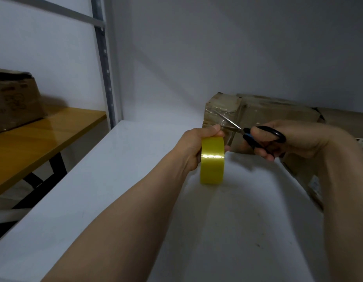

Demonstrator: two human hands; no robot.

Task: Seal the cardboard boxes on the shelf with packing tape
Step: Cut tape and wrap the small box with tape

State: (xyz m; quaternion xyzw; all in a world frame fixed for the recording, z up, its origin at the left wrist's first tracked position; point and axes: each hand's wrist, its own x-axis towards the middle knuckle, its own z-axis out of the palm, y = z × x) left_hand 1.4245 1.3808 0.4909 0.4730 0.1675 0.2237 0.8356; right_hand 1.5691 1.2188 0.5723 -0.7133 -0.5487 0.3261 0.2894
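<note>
Tape roll (212, 159) on edge, axis left-right, left hand (195, 144) fingers clamped over its top. Right hand (294, 139) fingers curled through scissors (244, 132), blades apart, pointing up-left. Cardboard box (278, 110) just beyond both fingertips, on shelf (115, 169).

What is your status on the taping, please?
Left hand grips yellow tape roll. Right hand holds black-handled scissors, blades at taped brown cardboard box. Nothing blocking.

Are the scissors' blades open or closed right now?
Open: the scissors in the right hand show two blades spread apart, just beyond the yellow tape roll held by the left hand.
</note>
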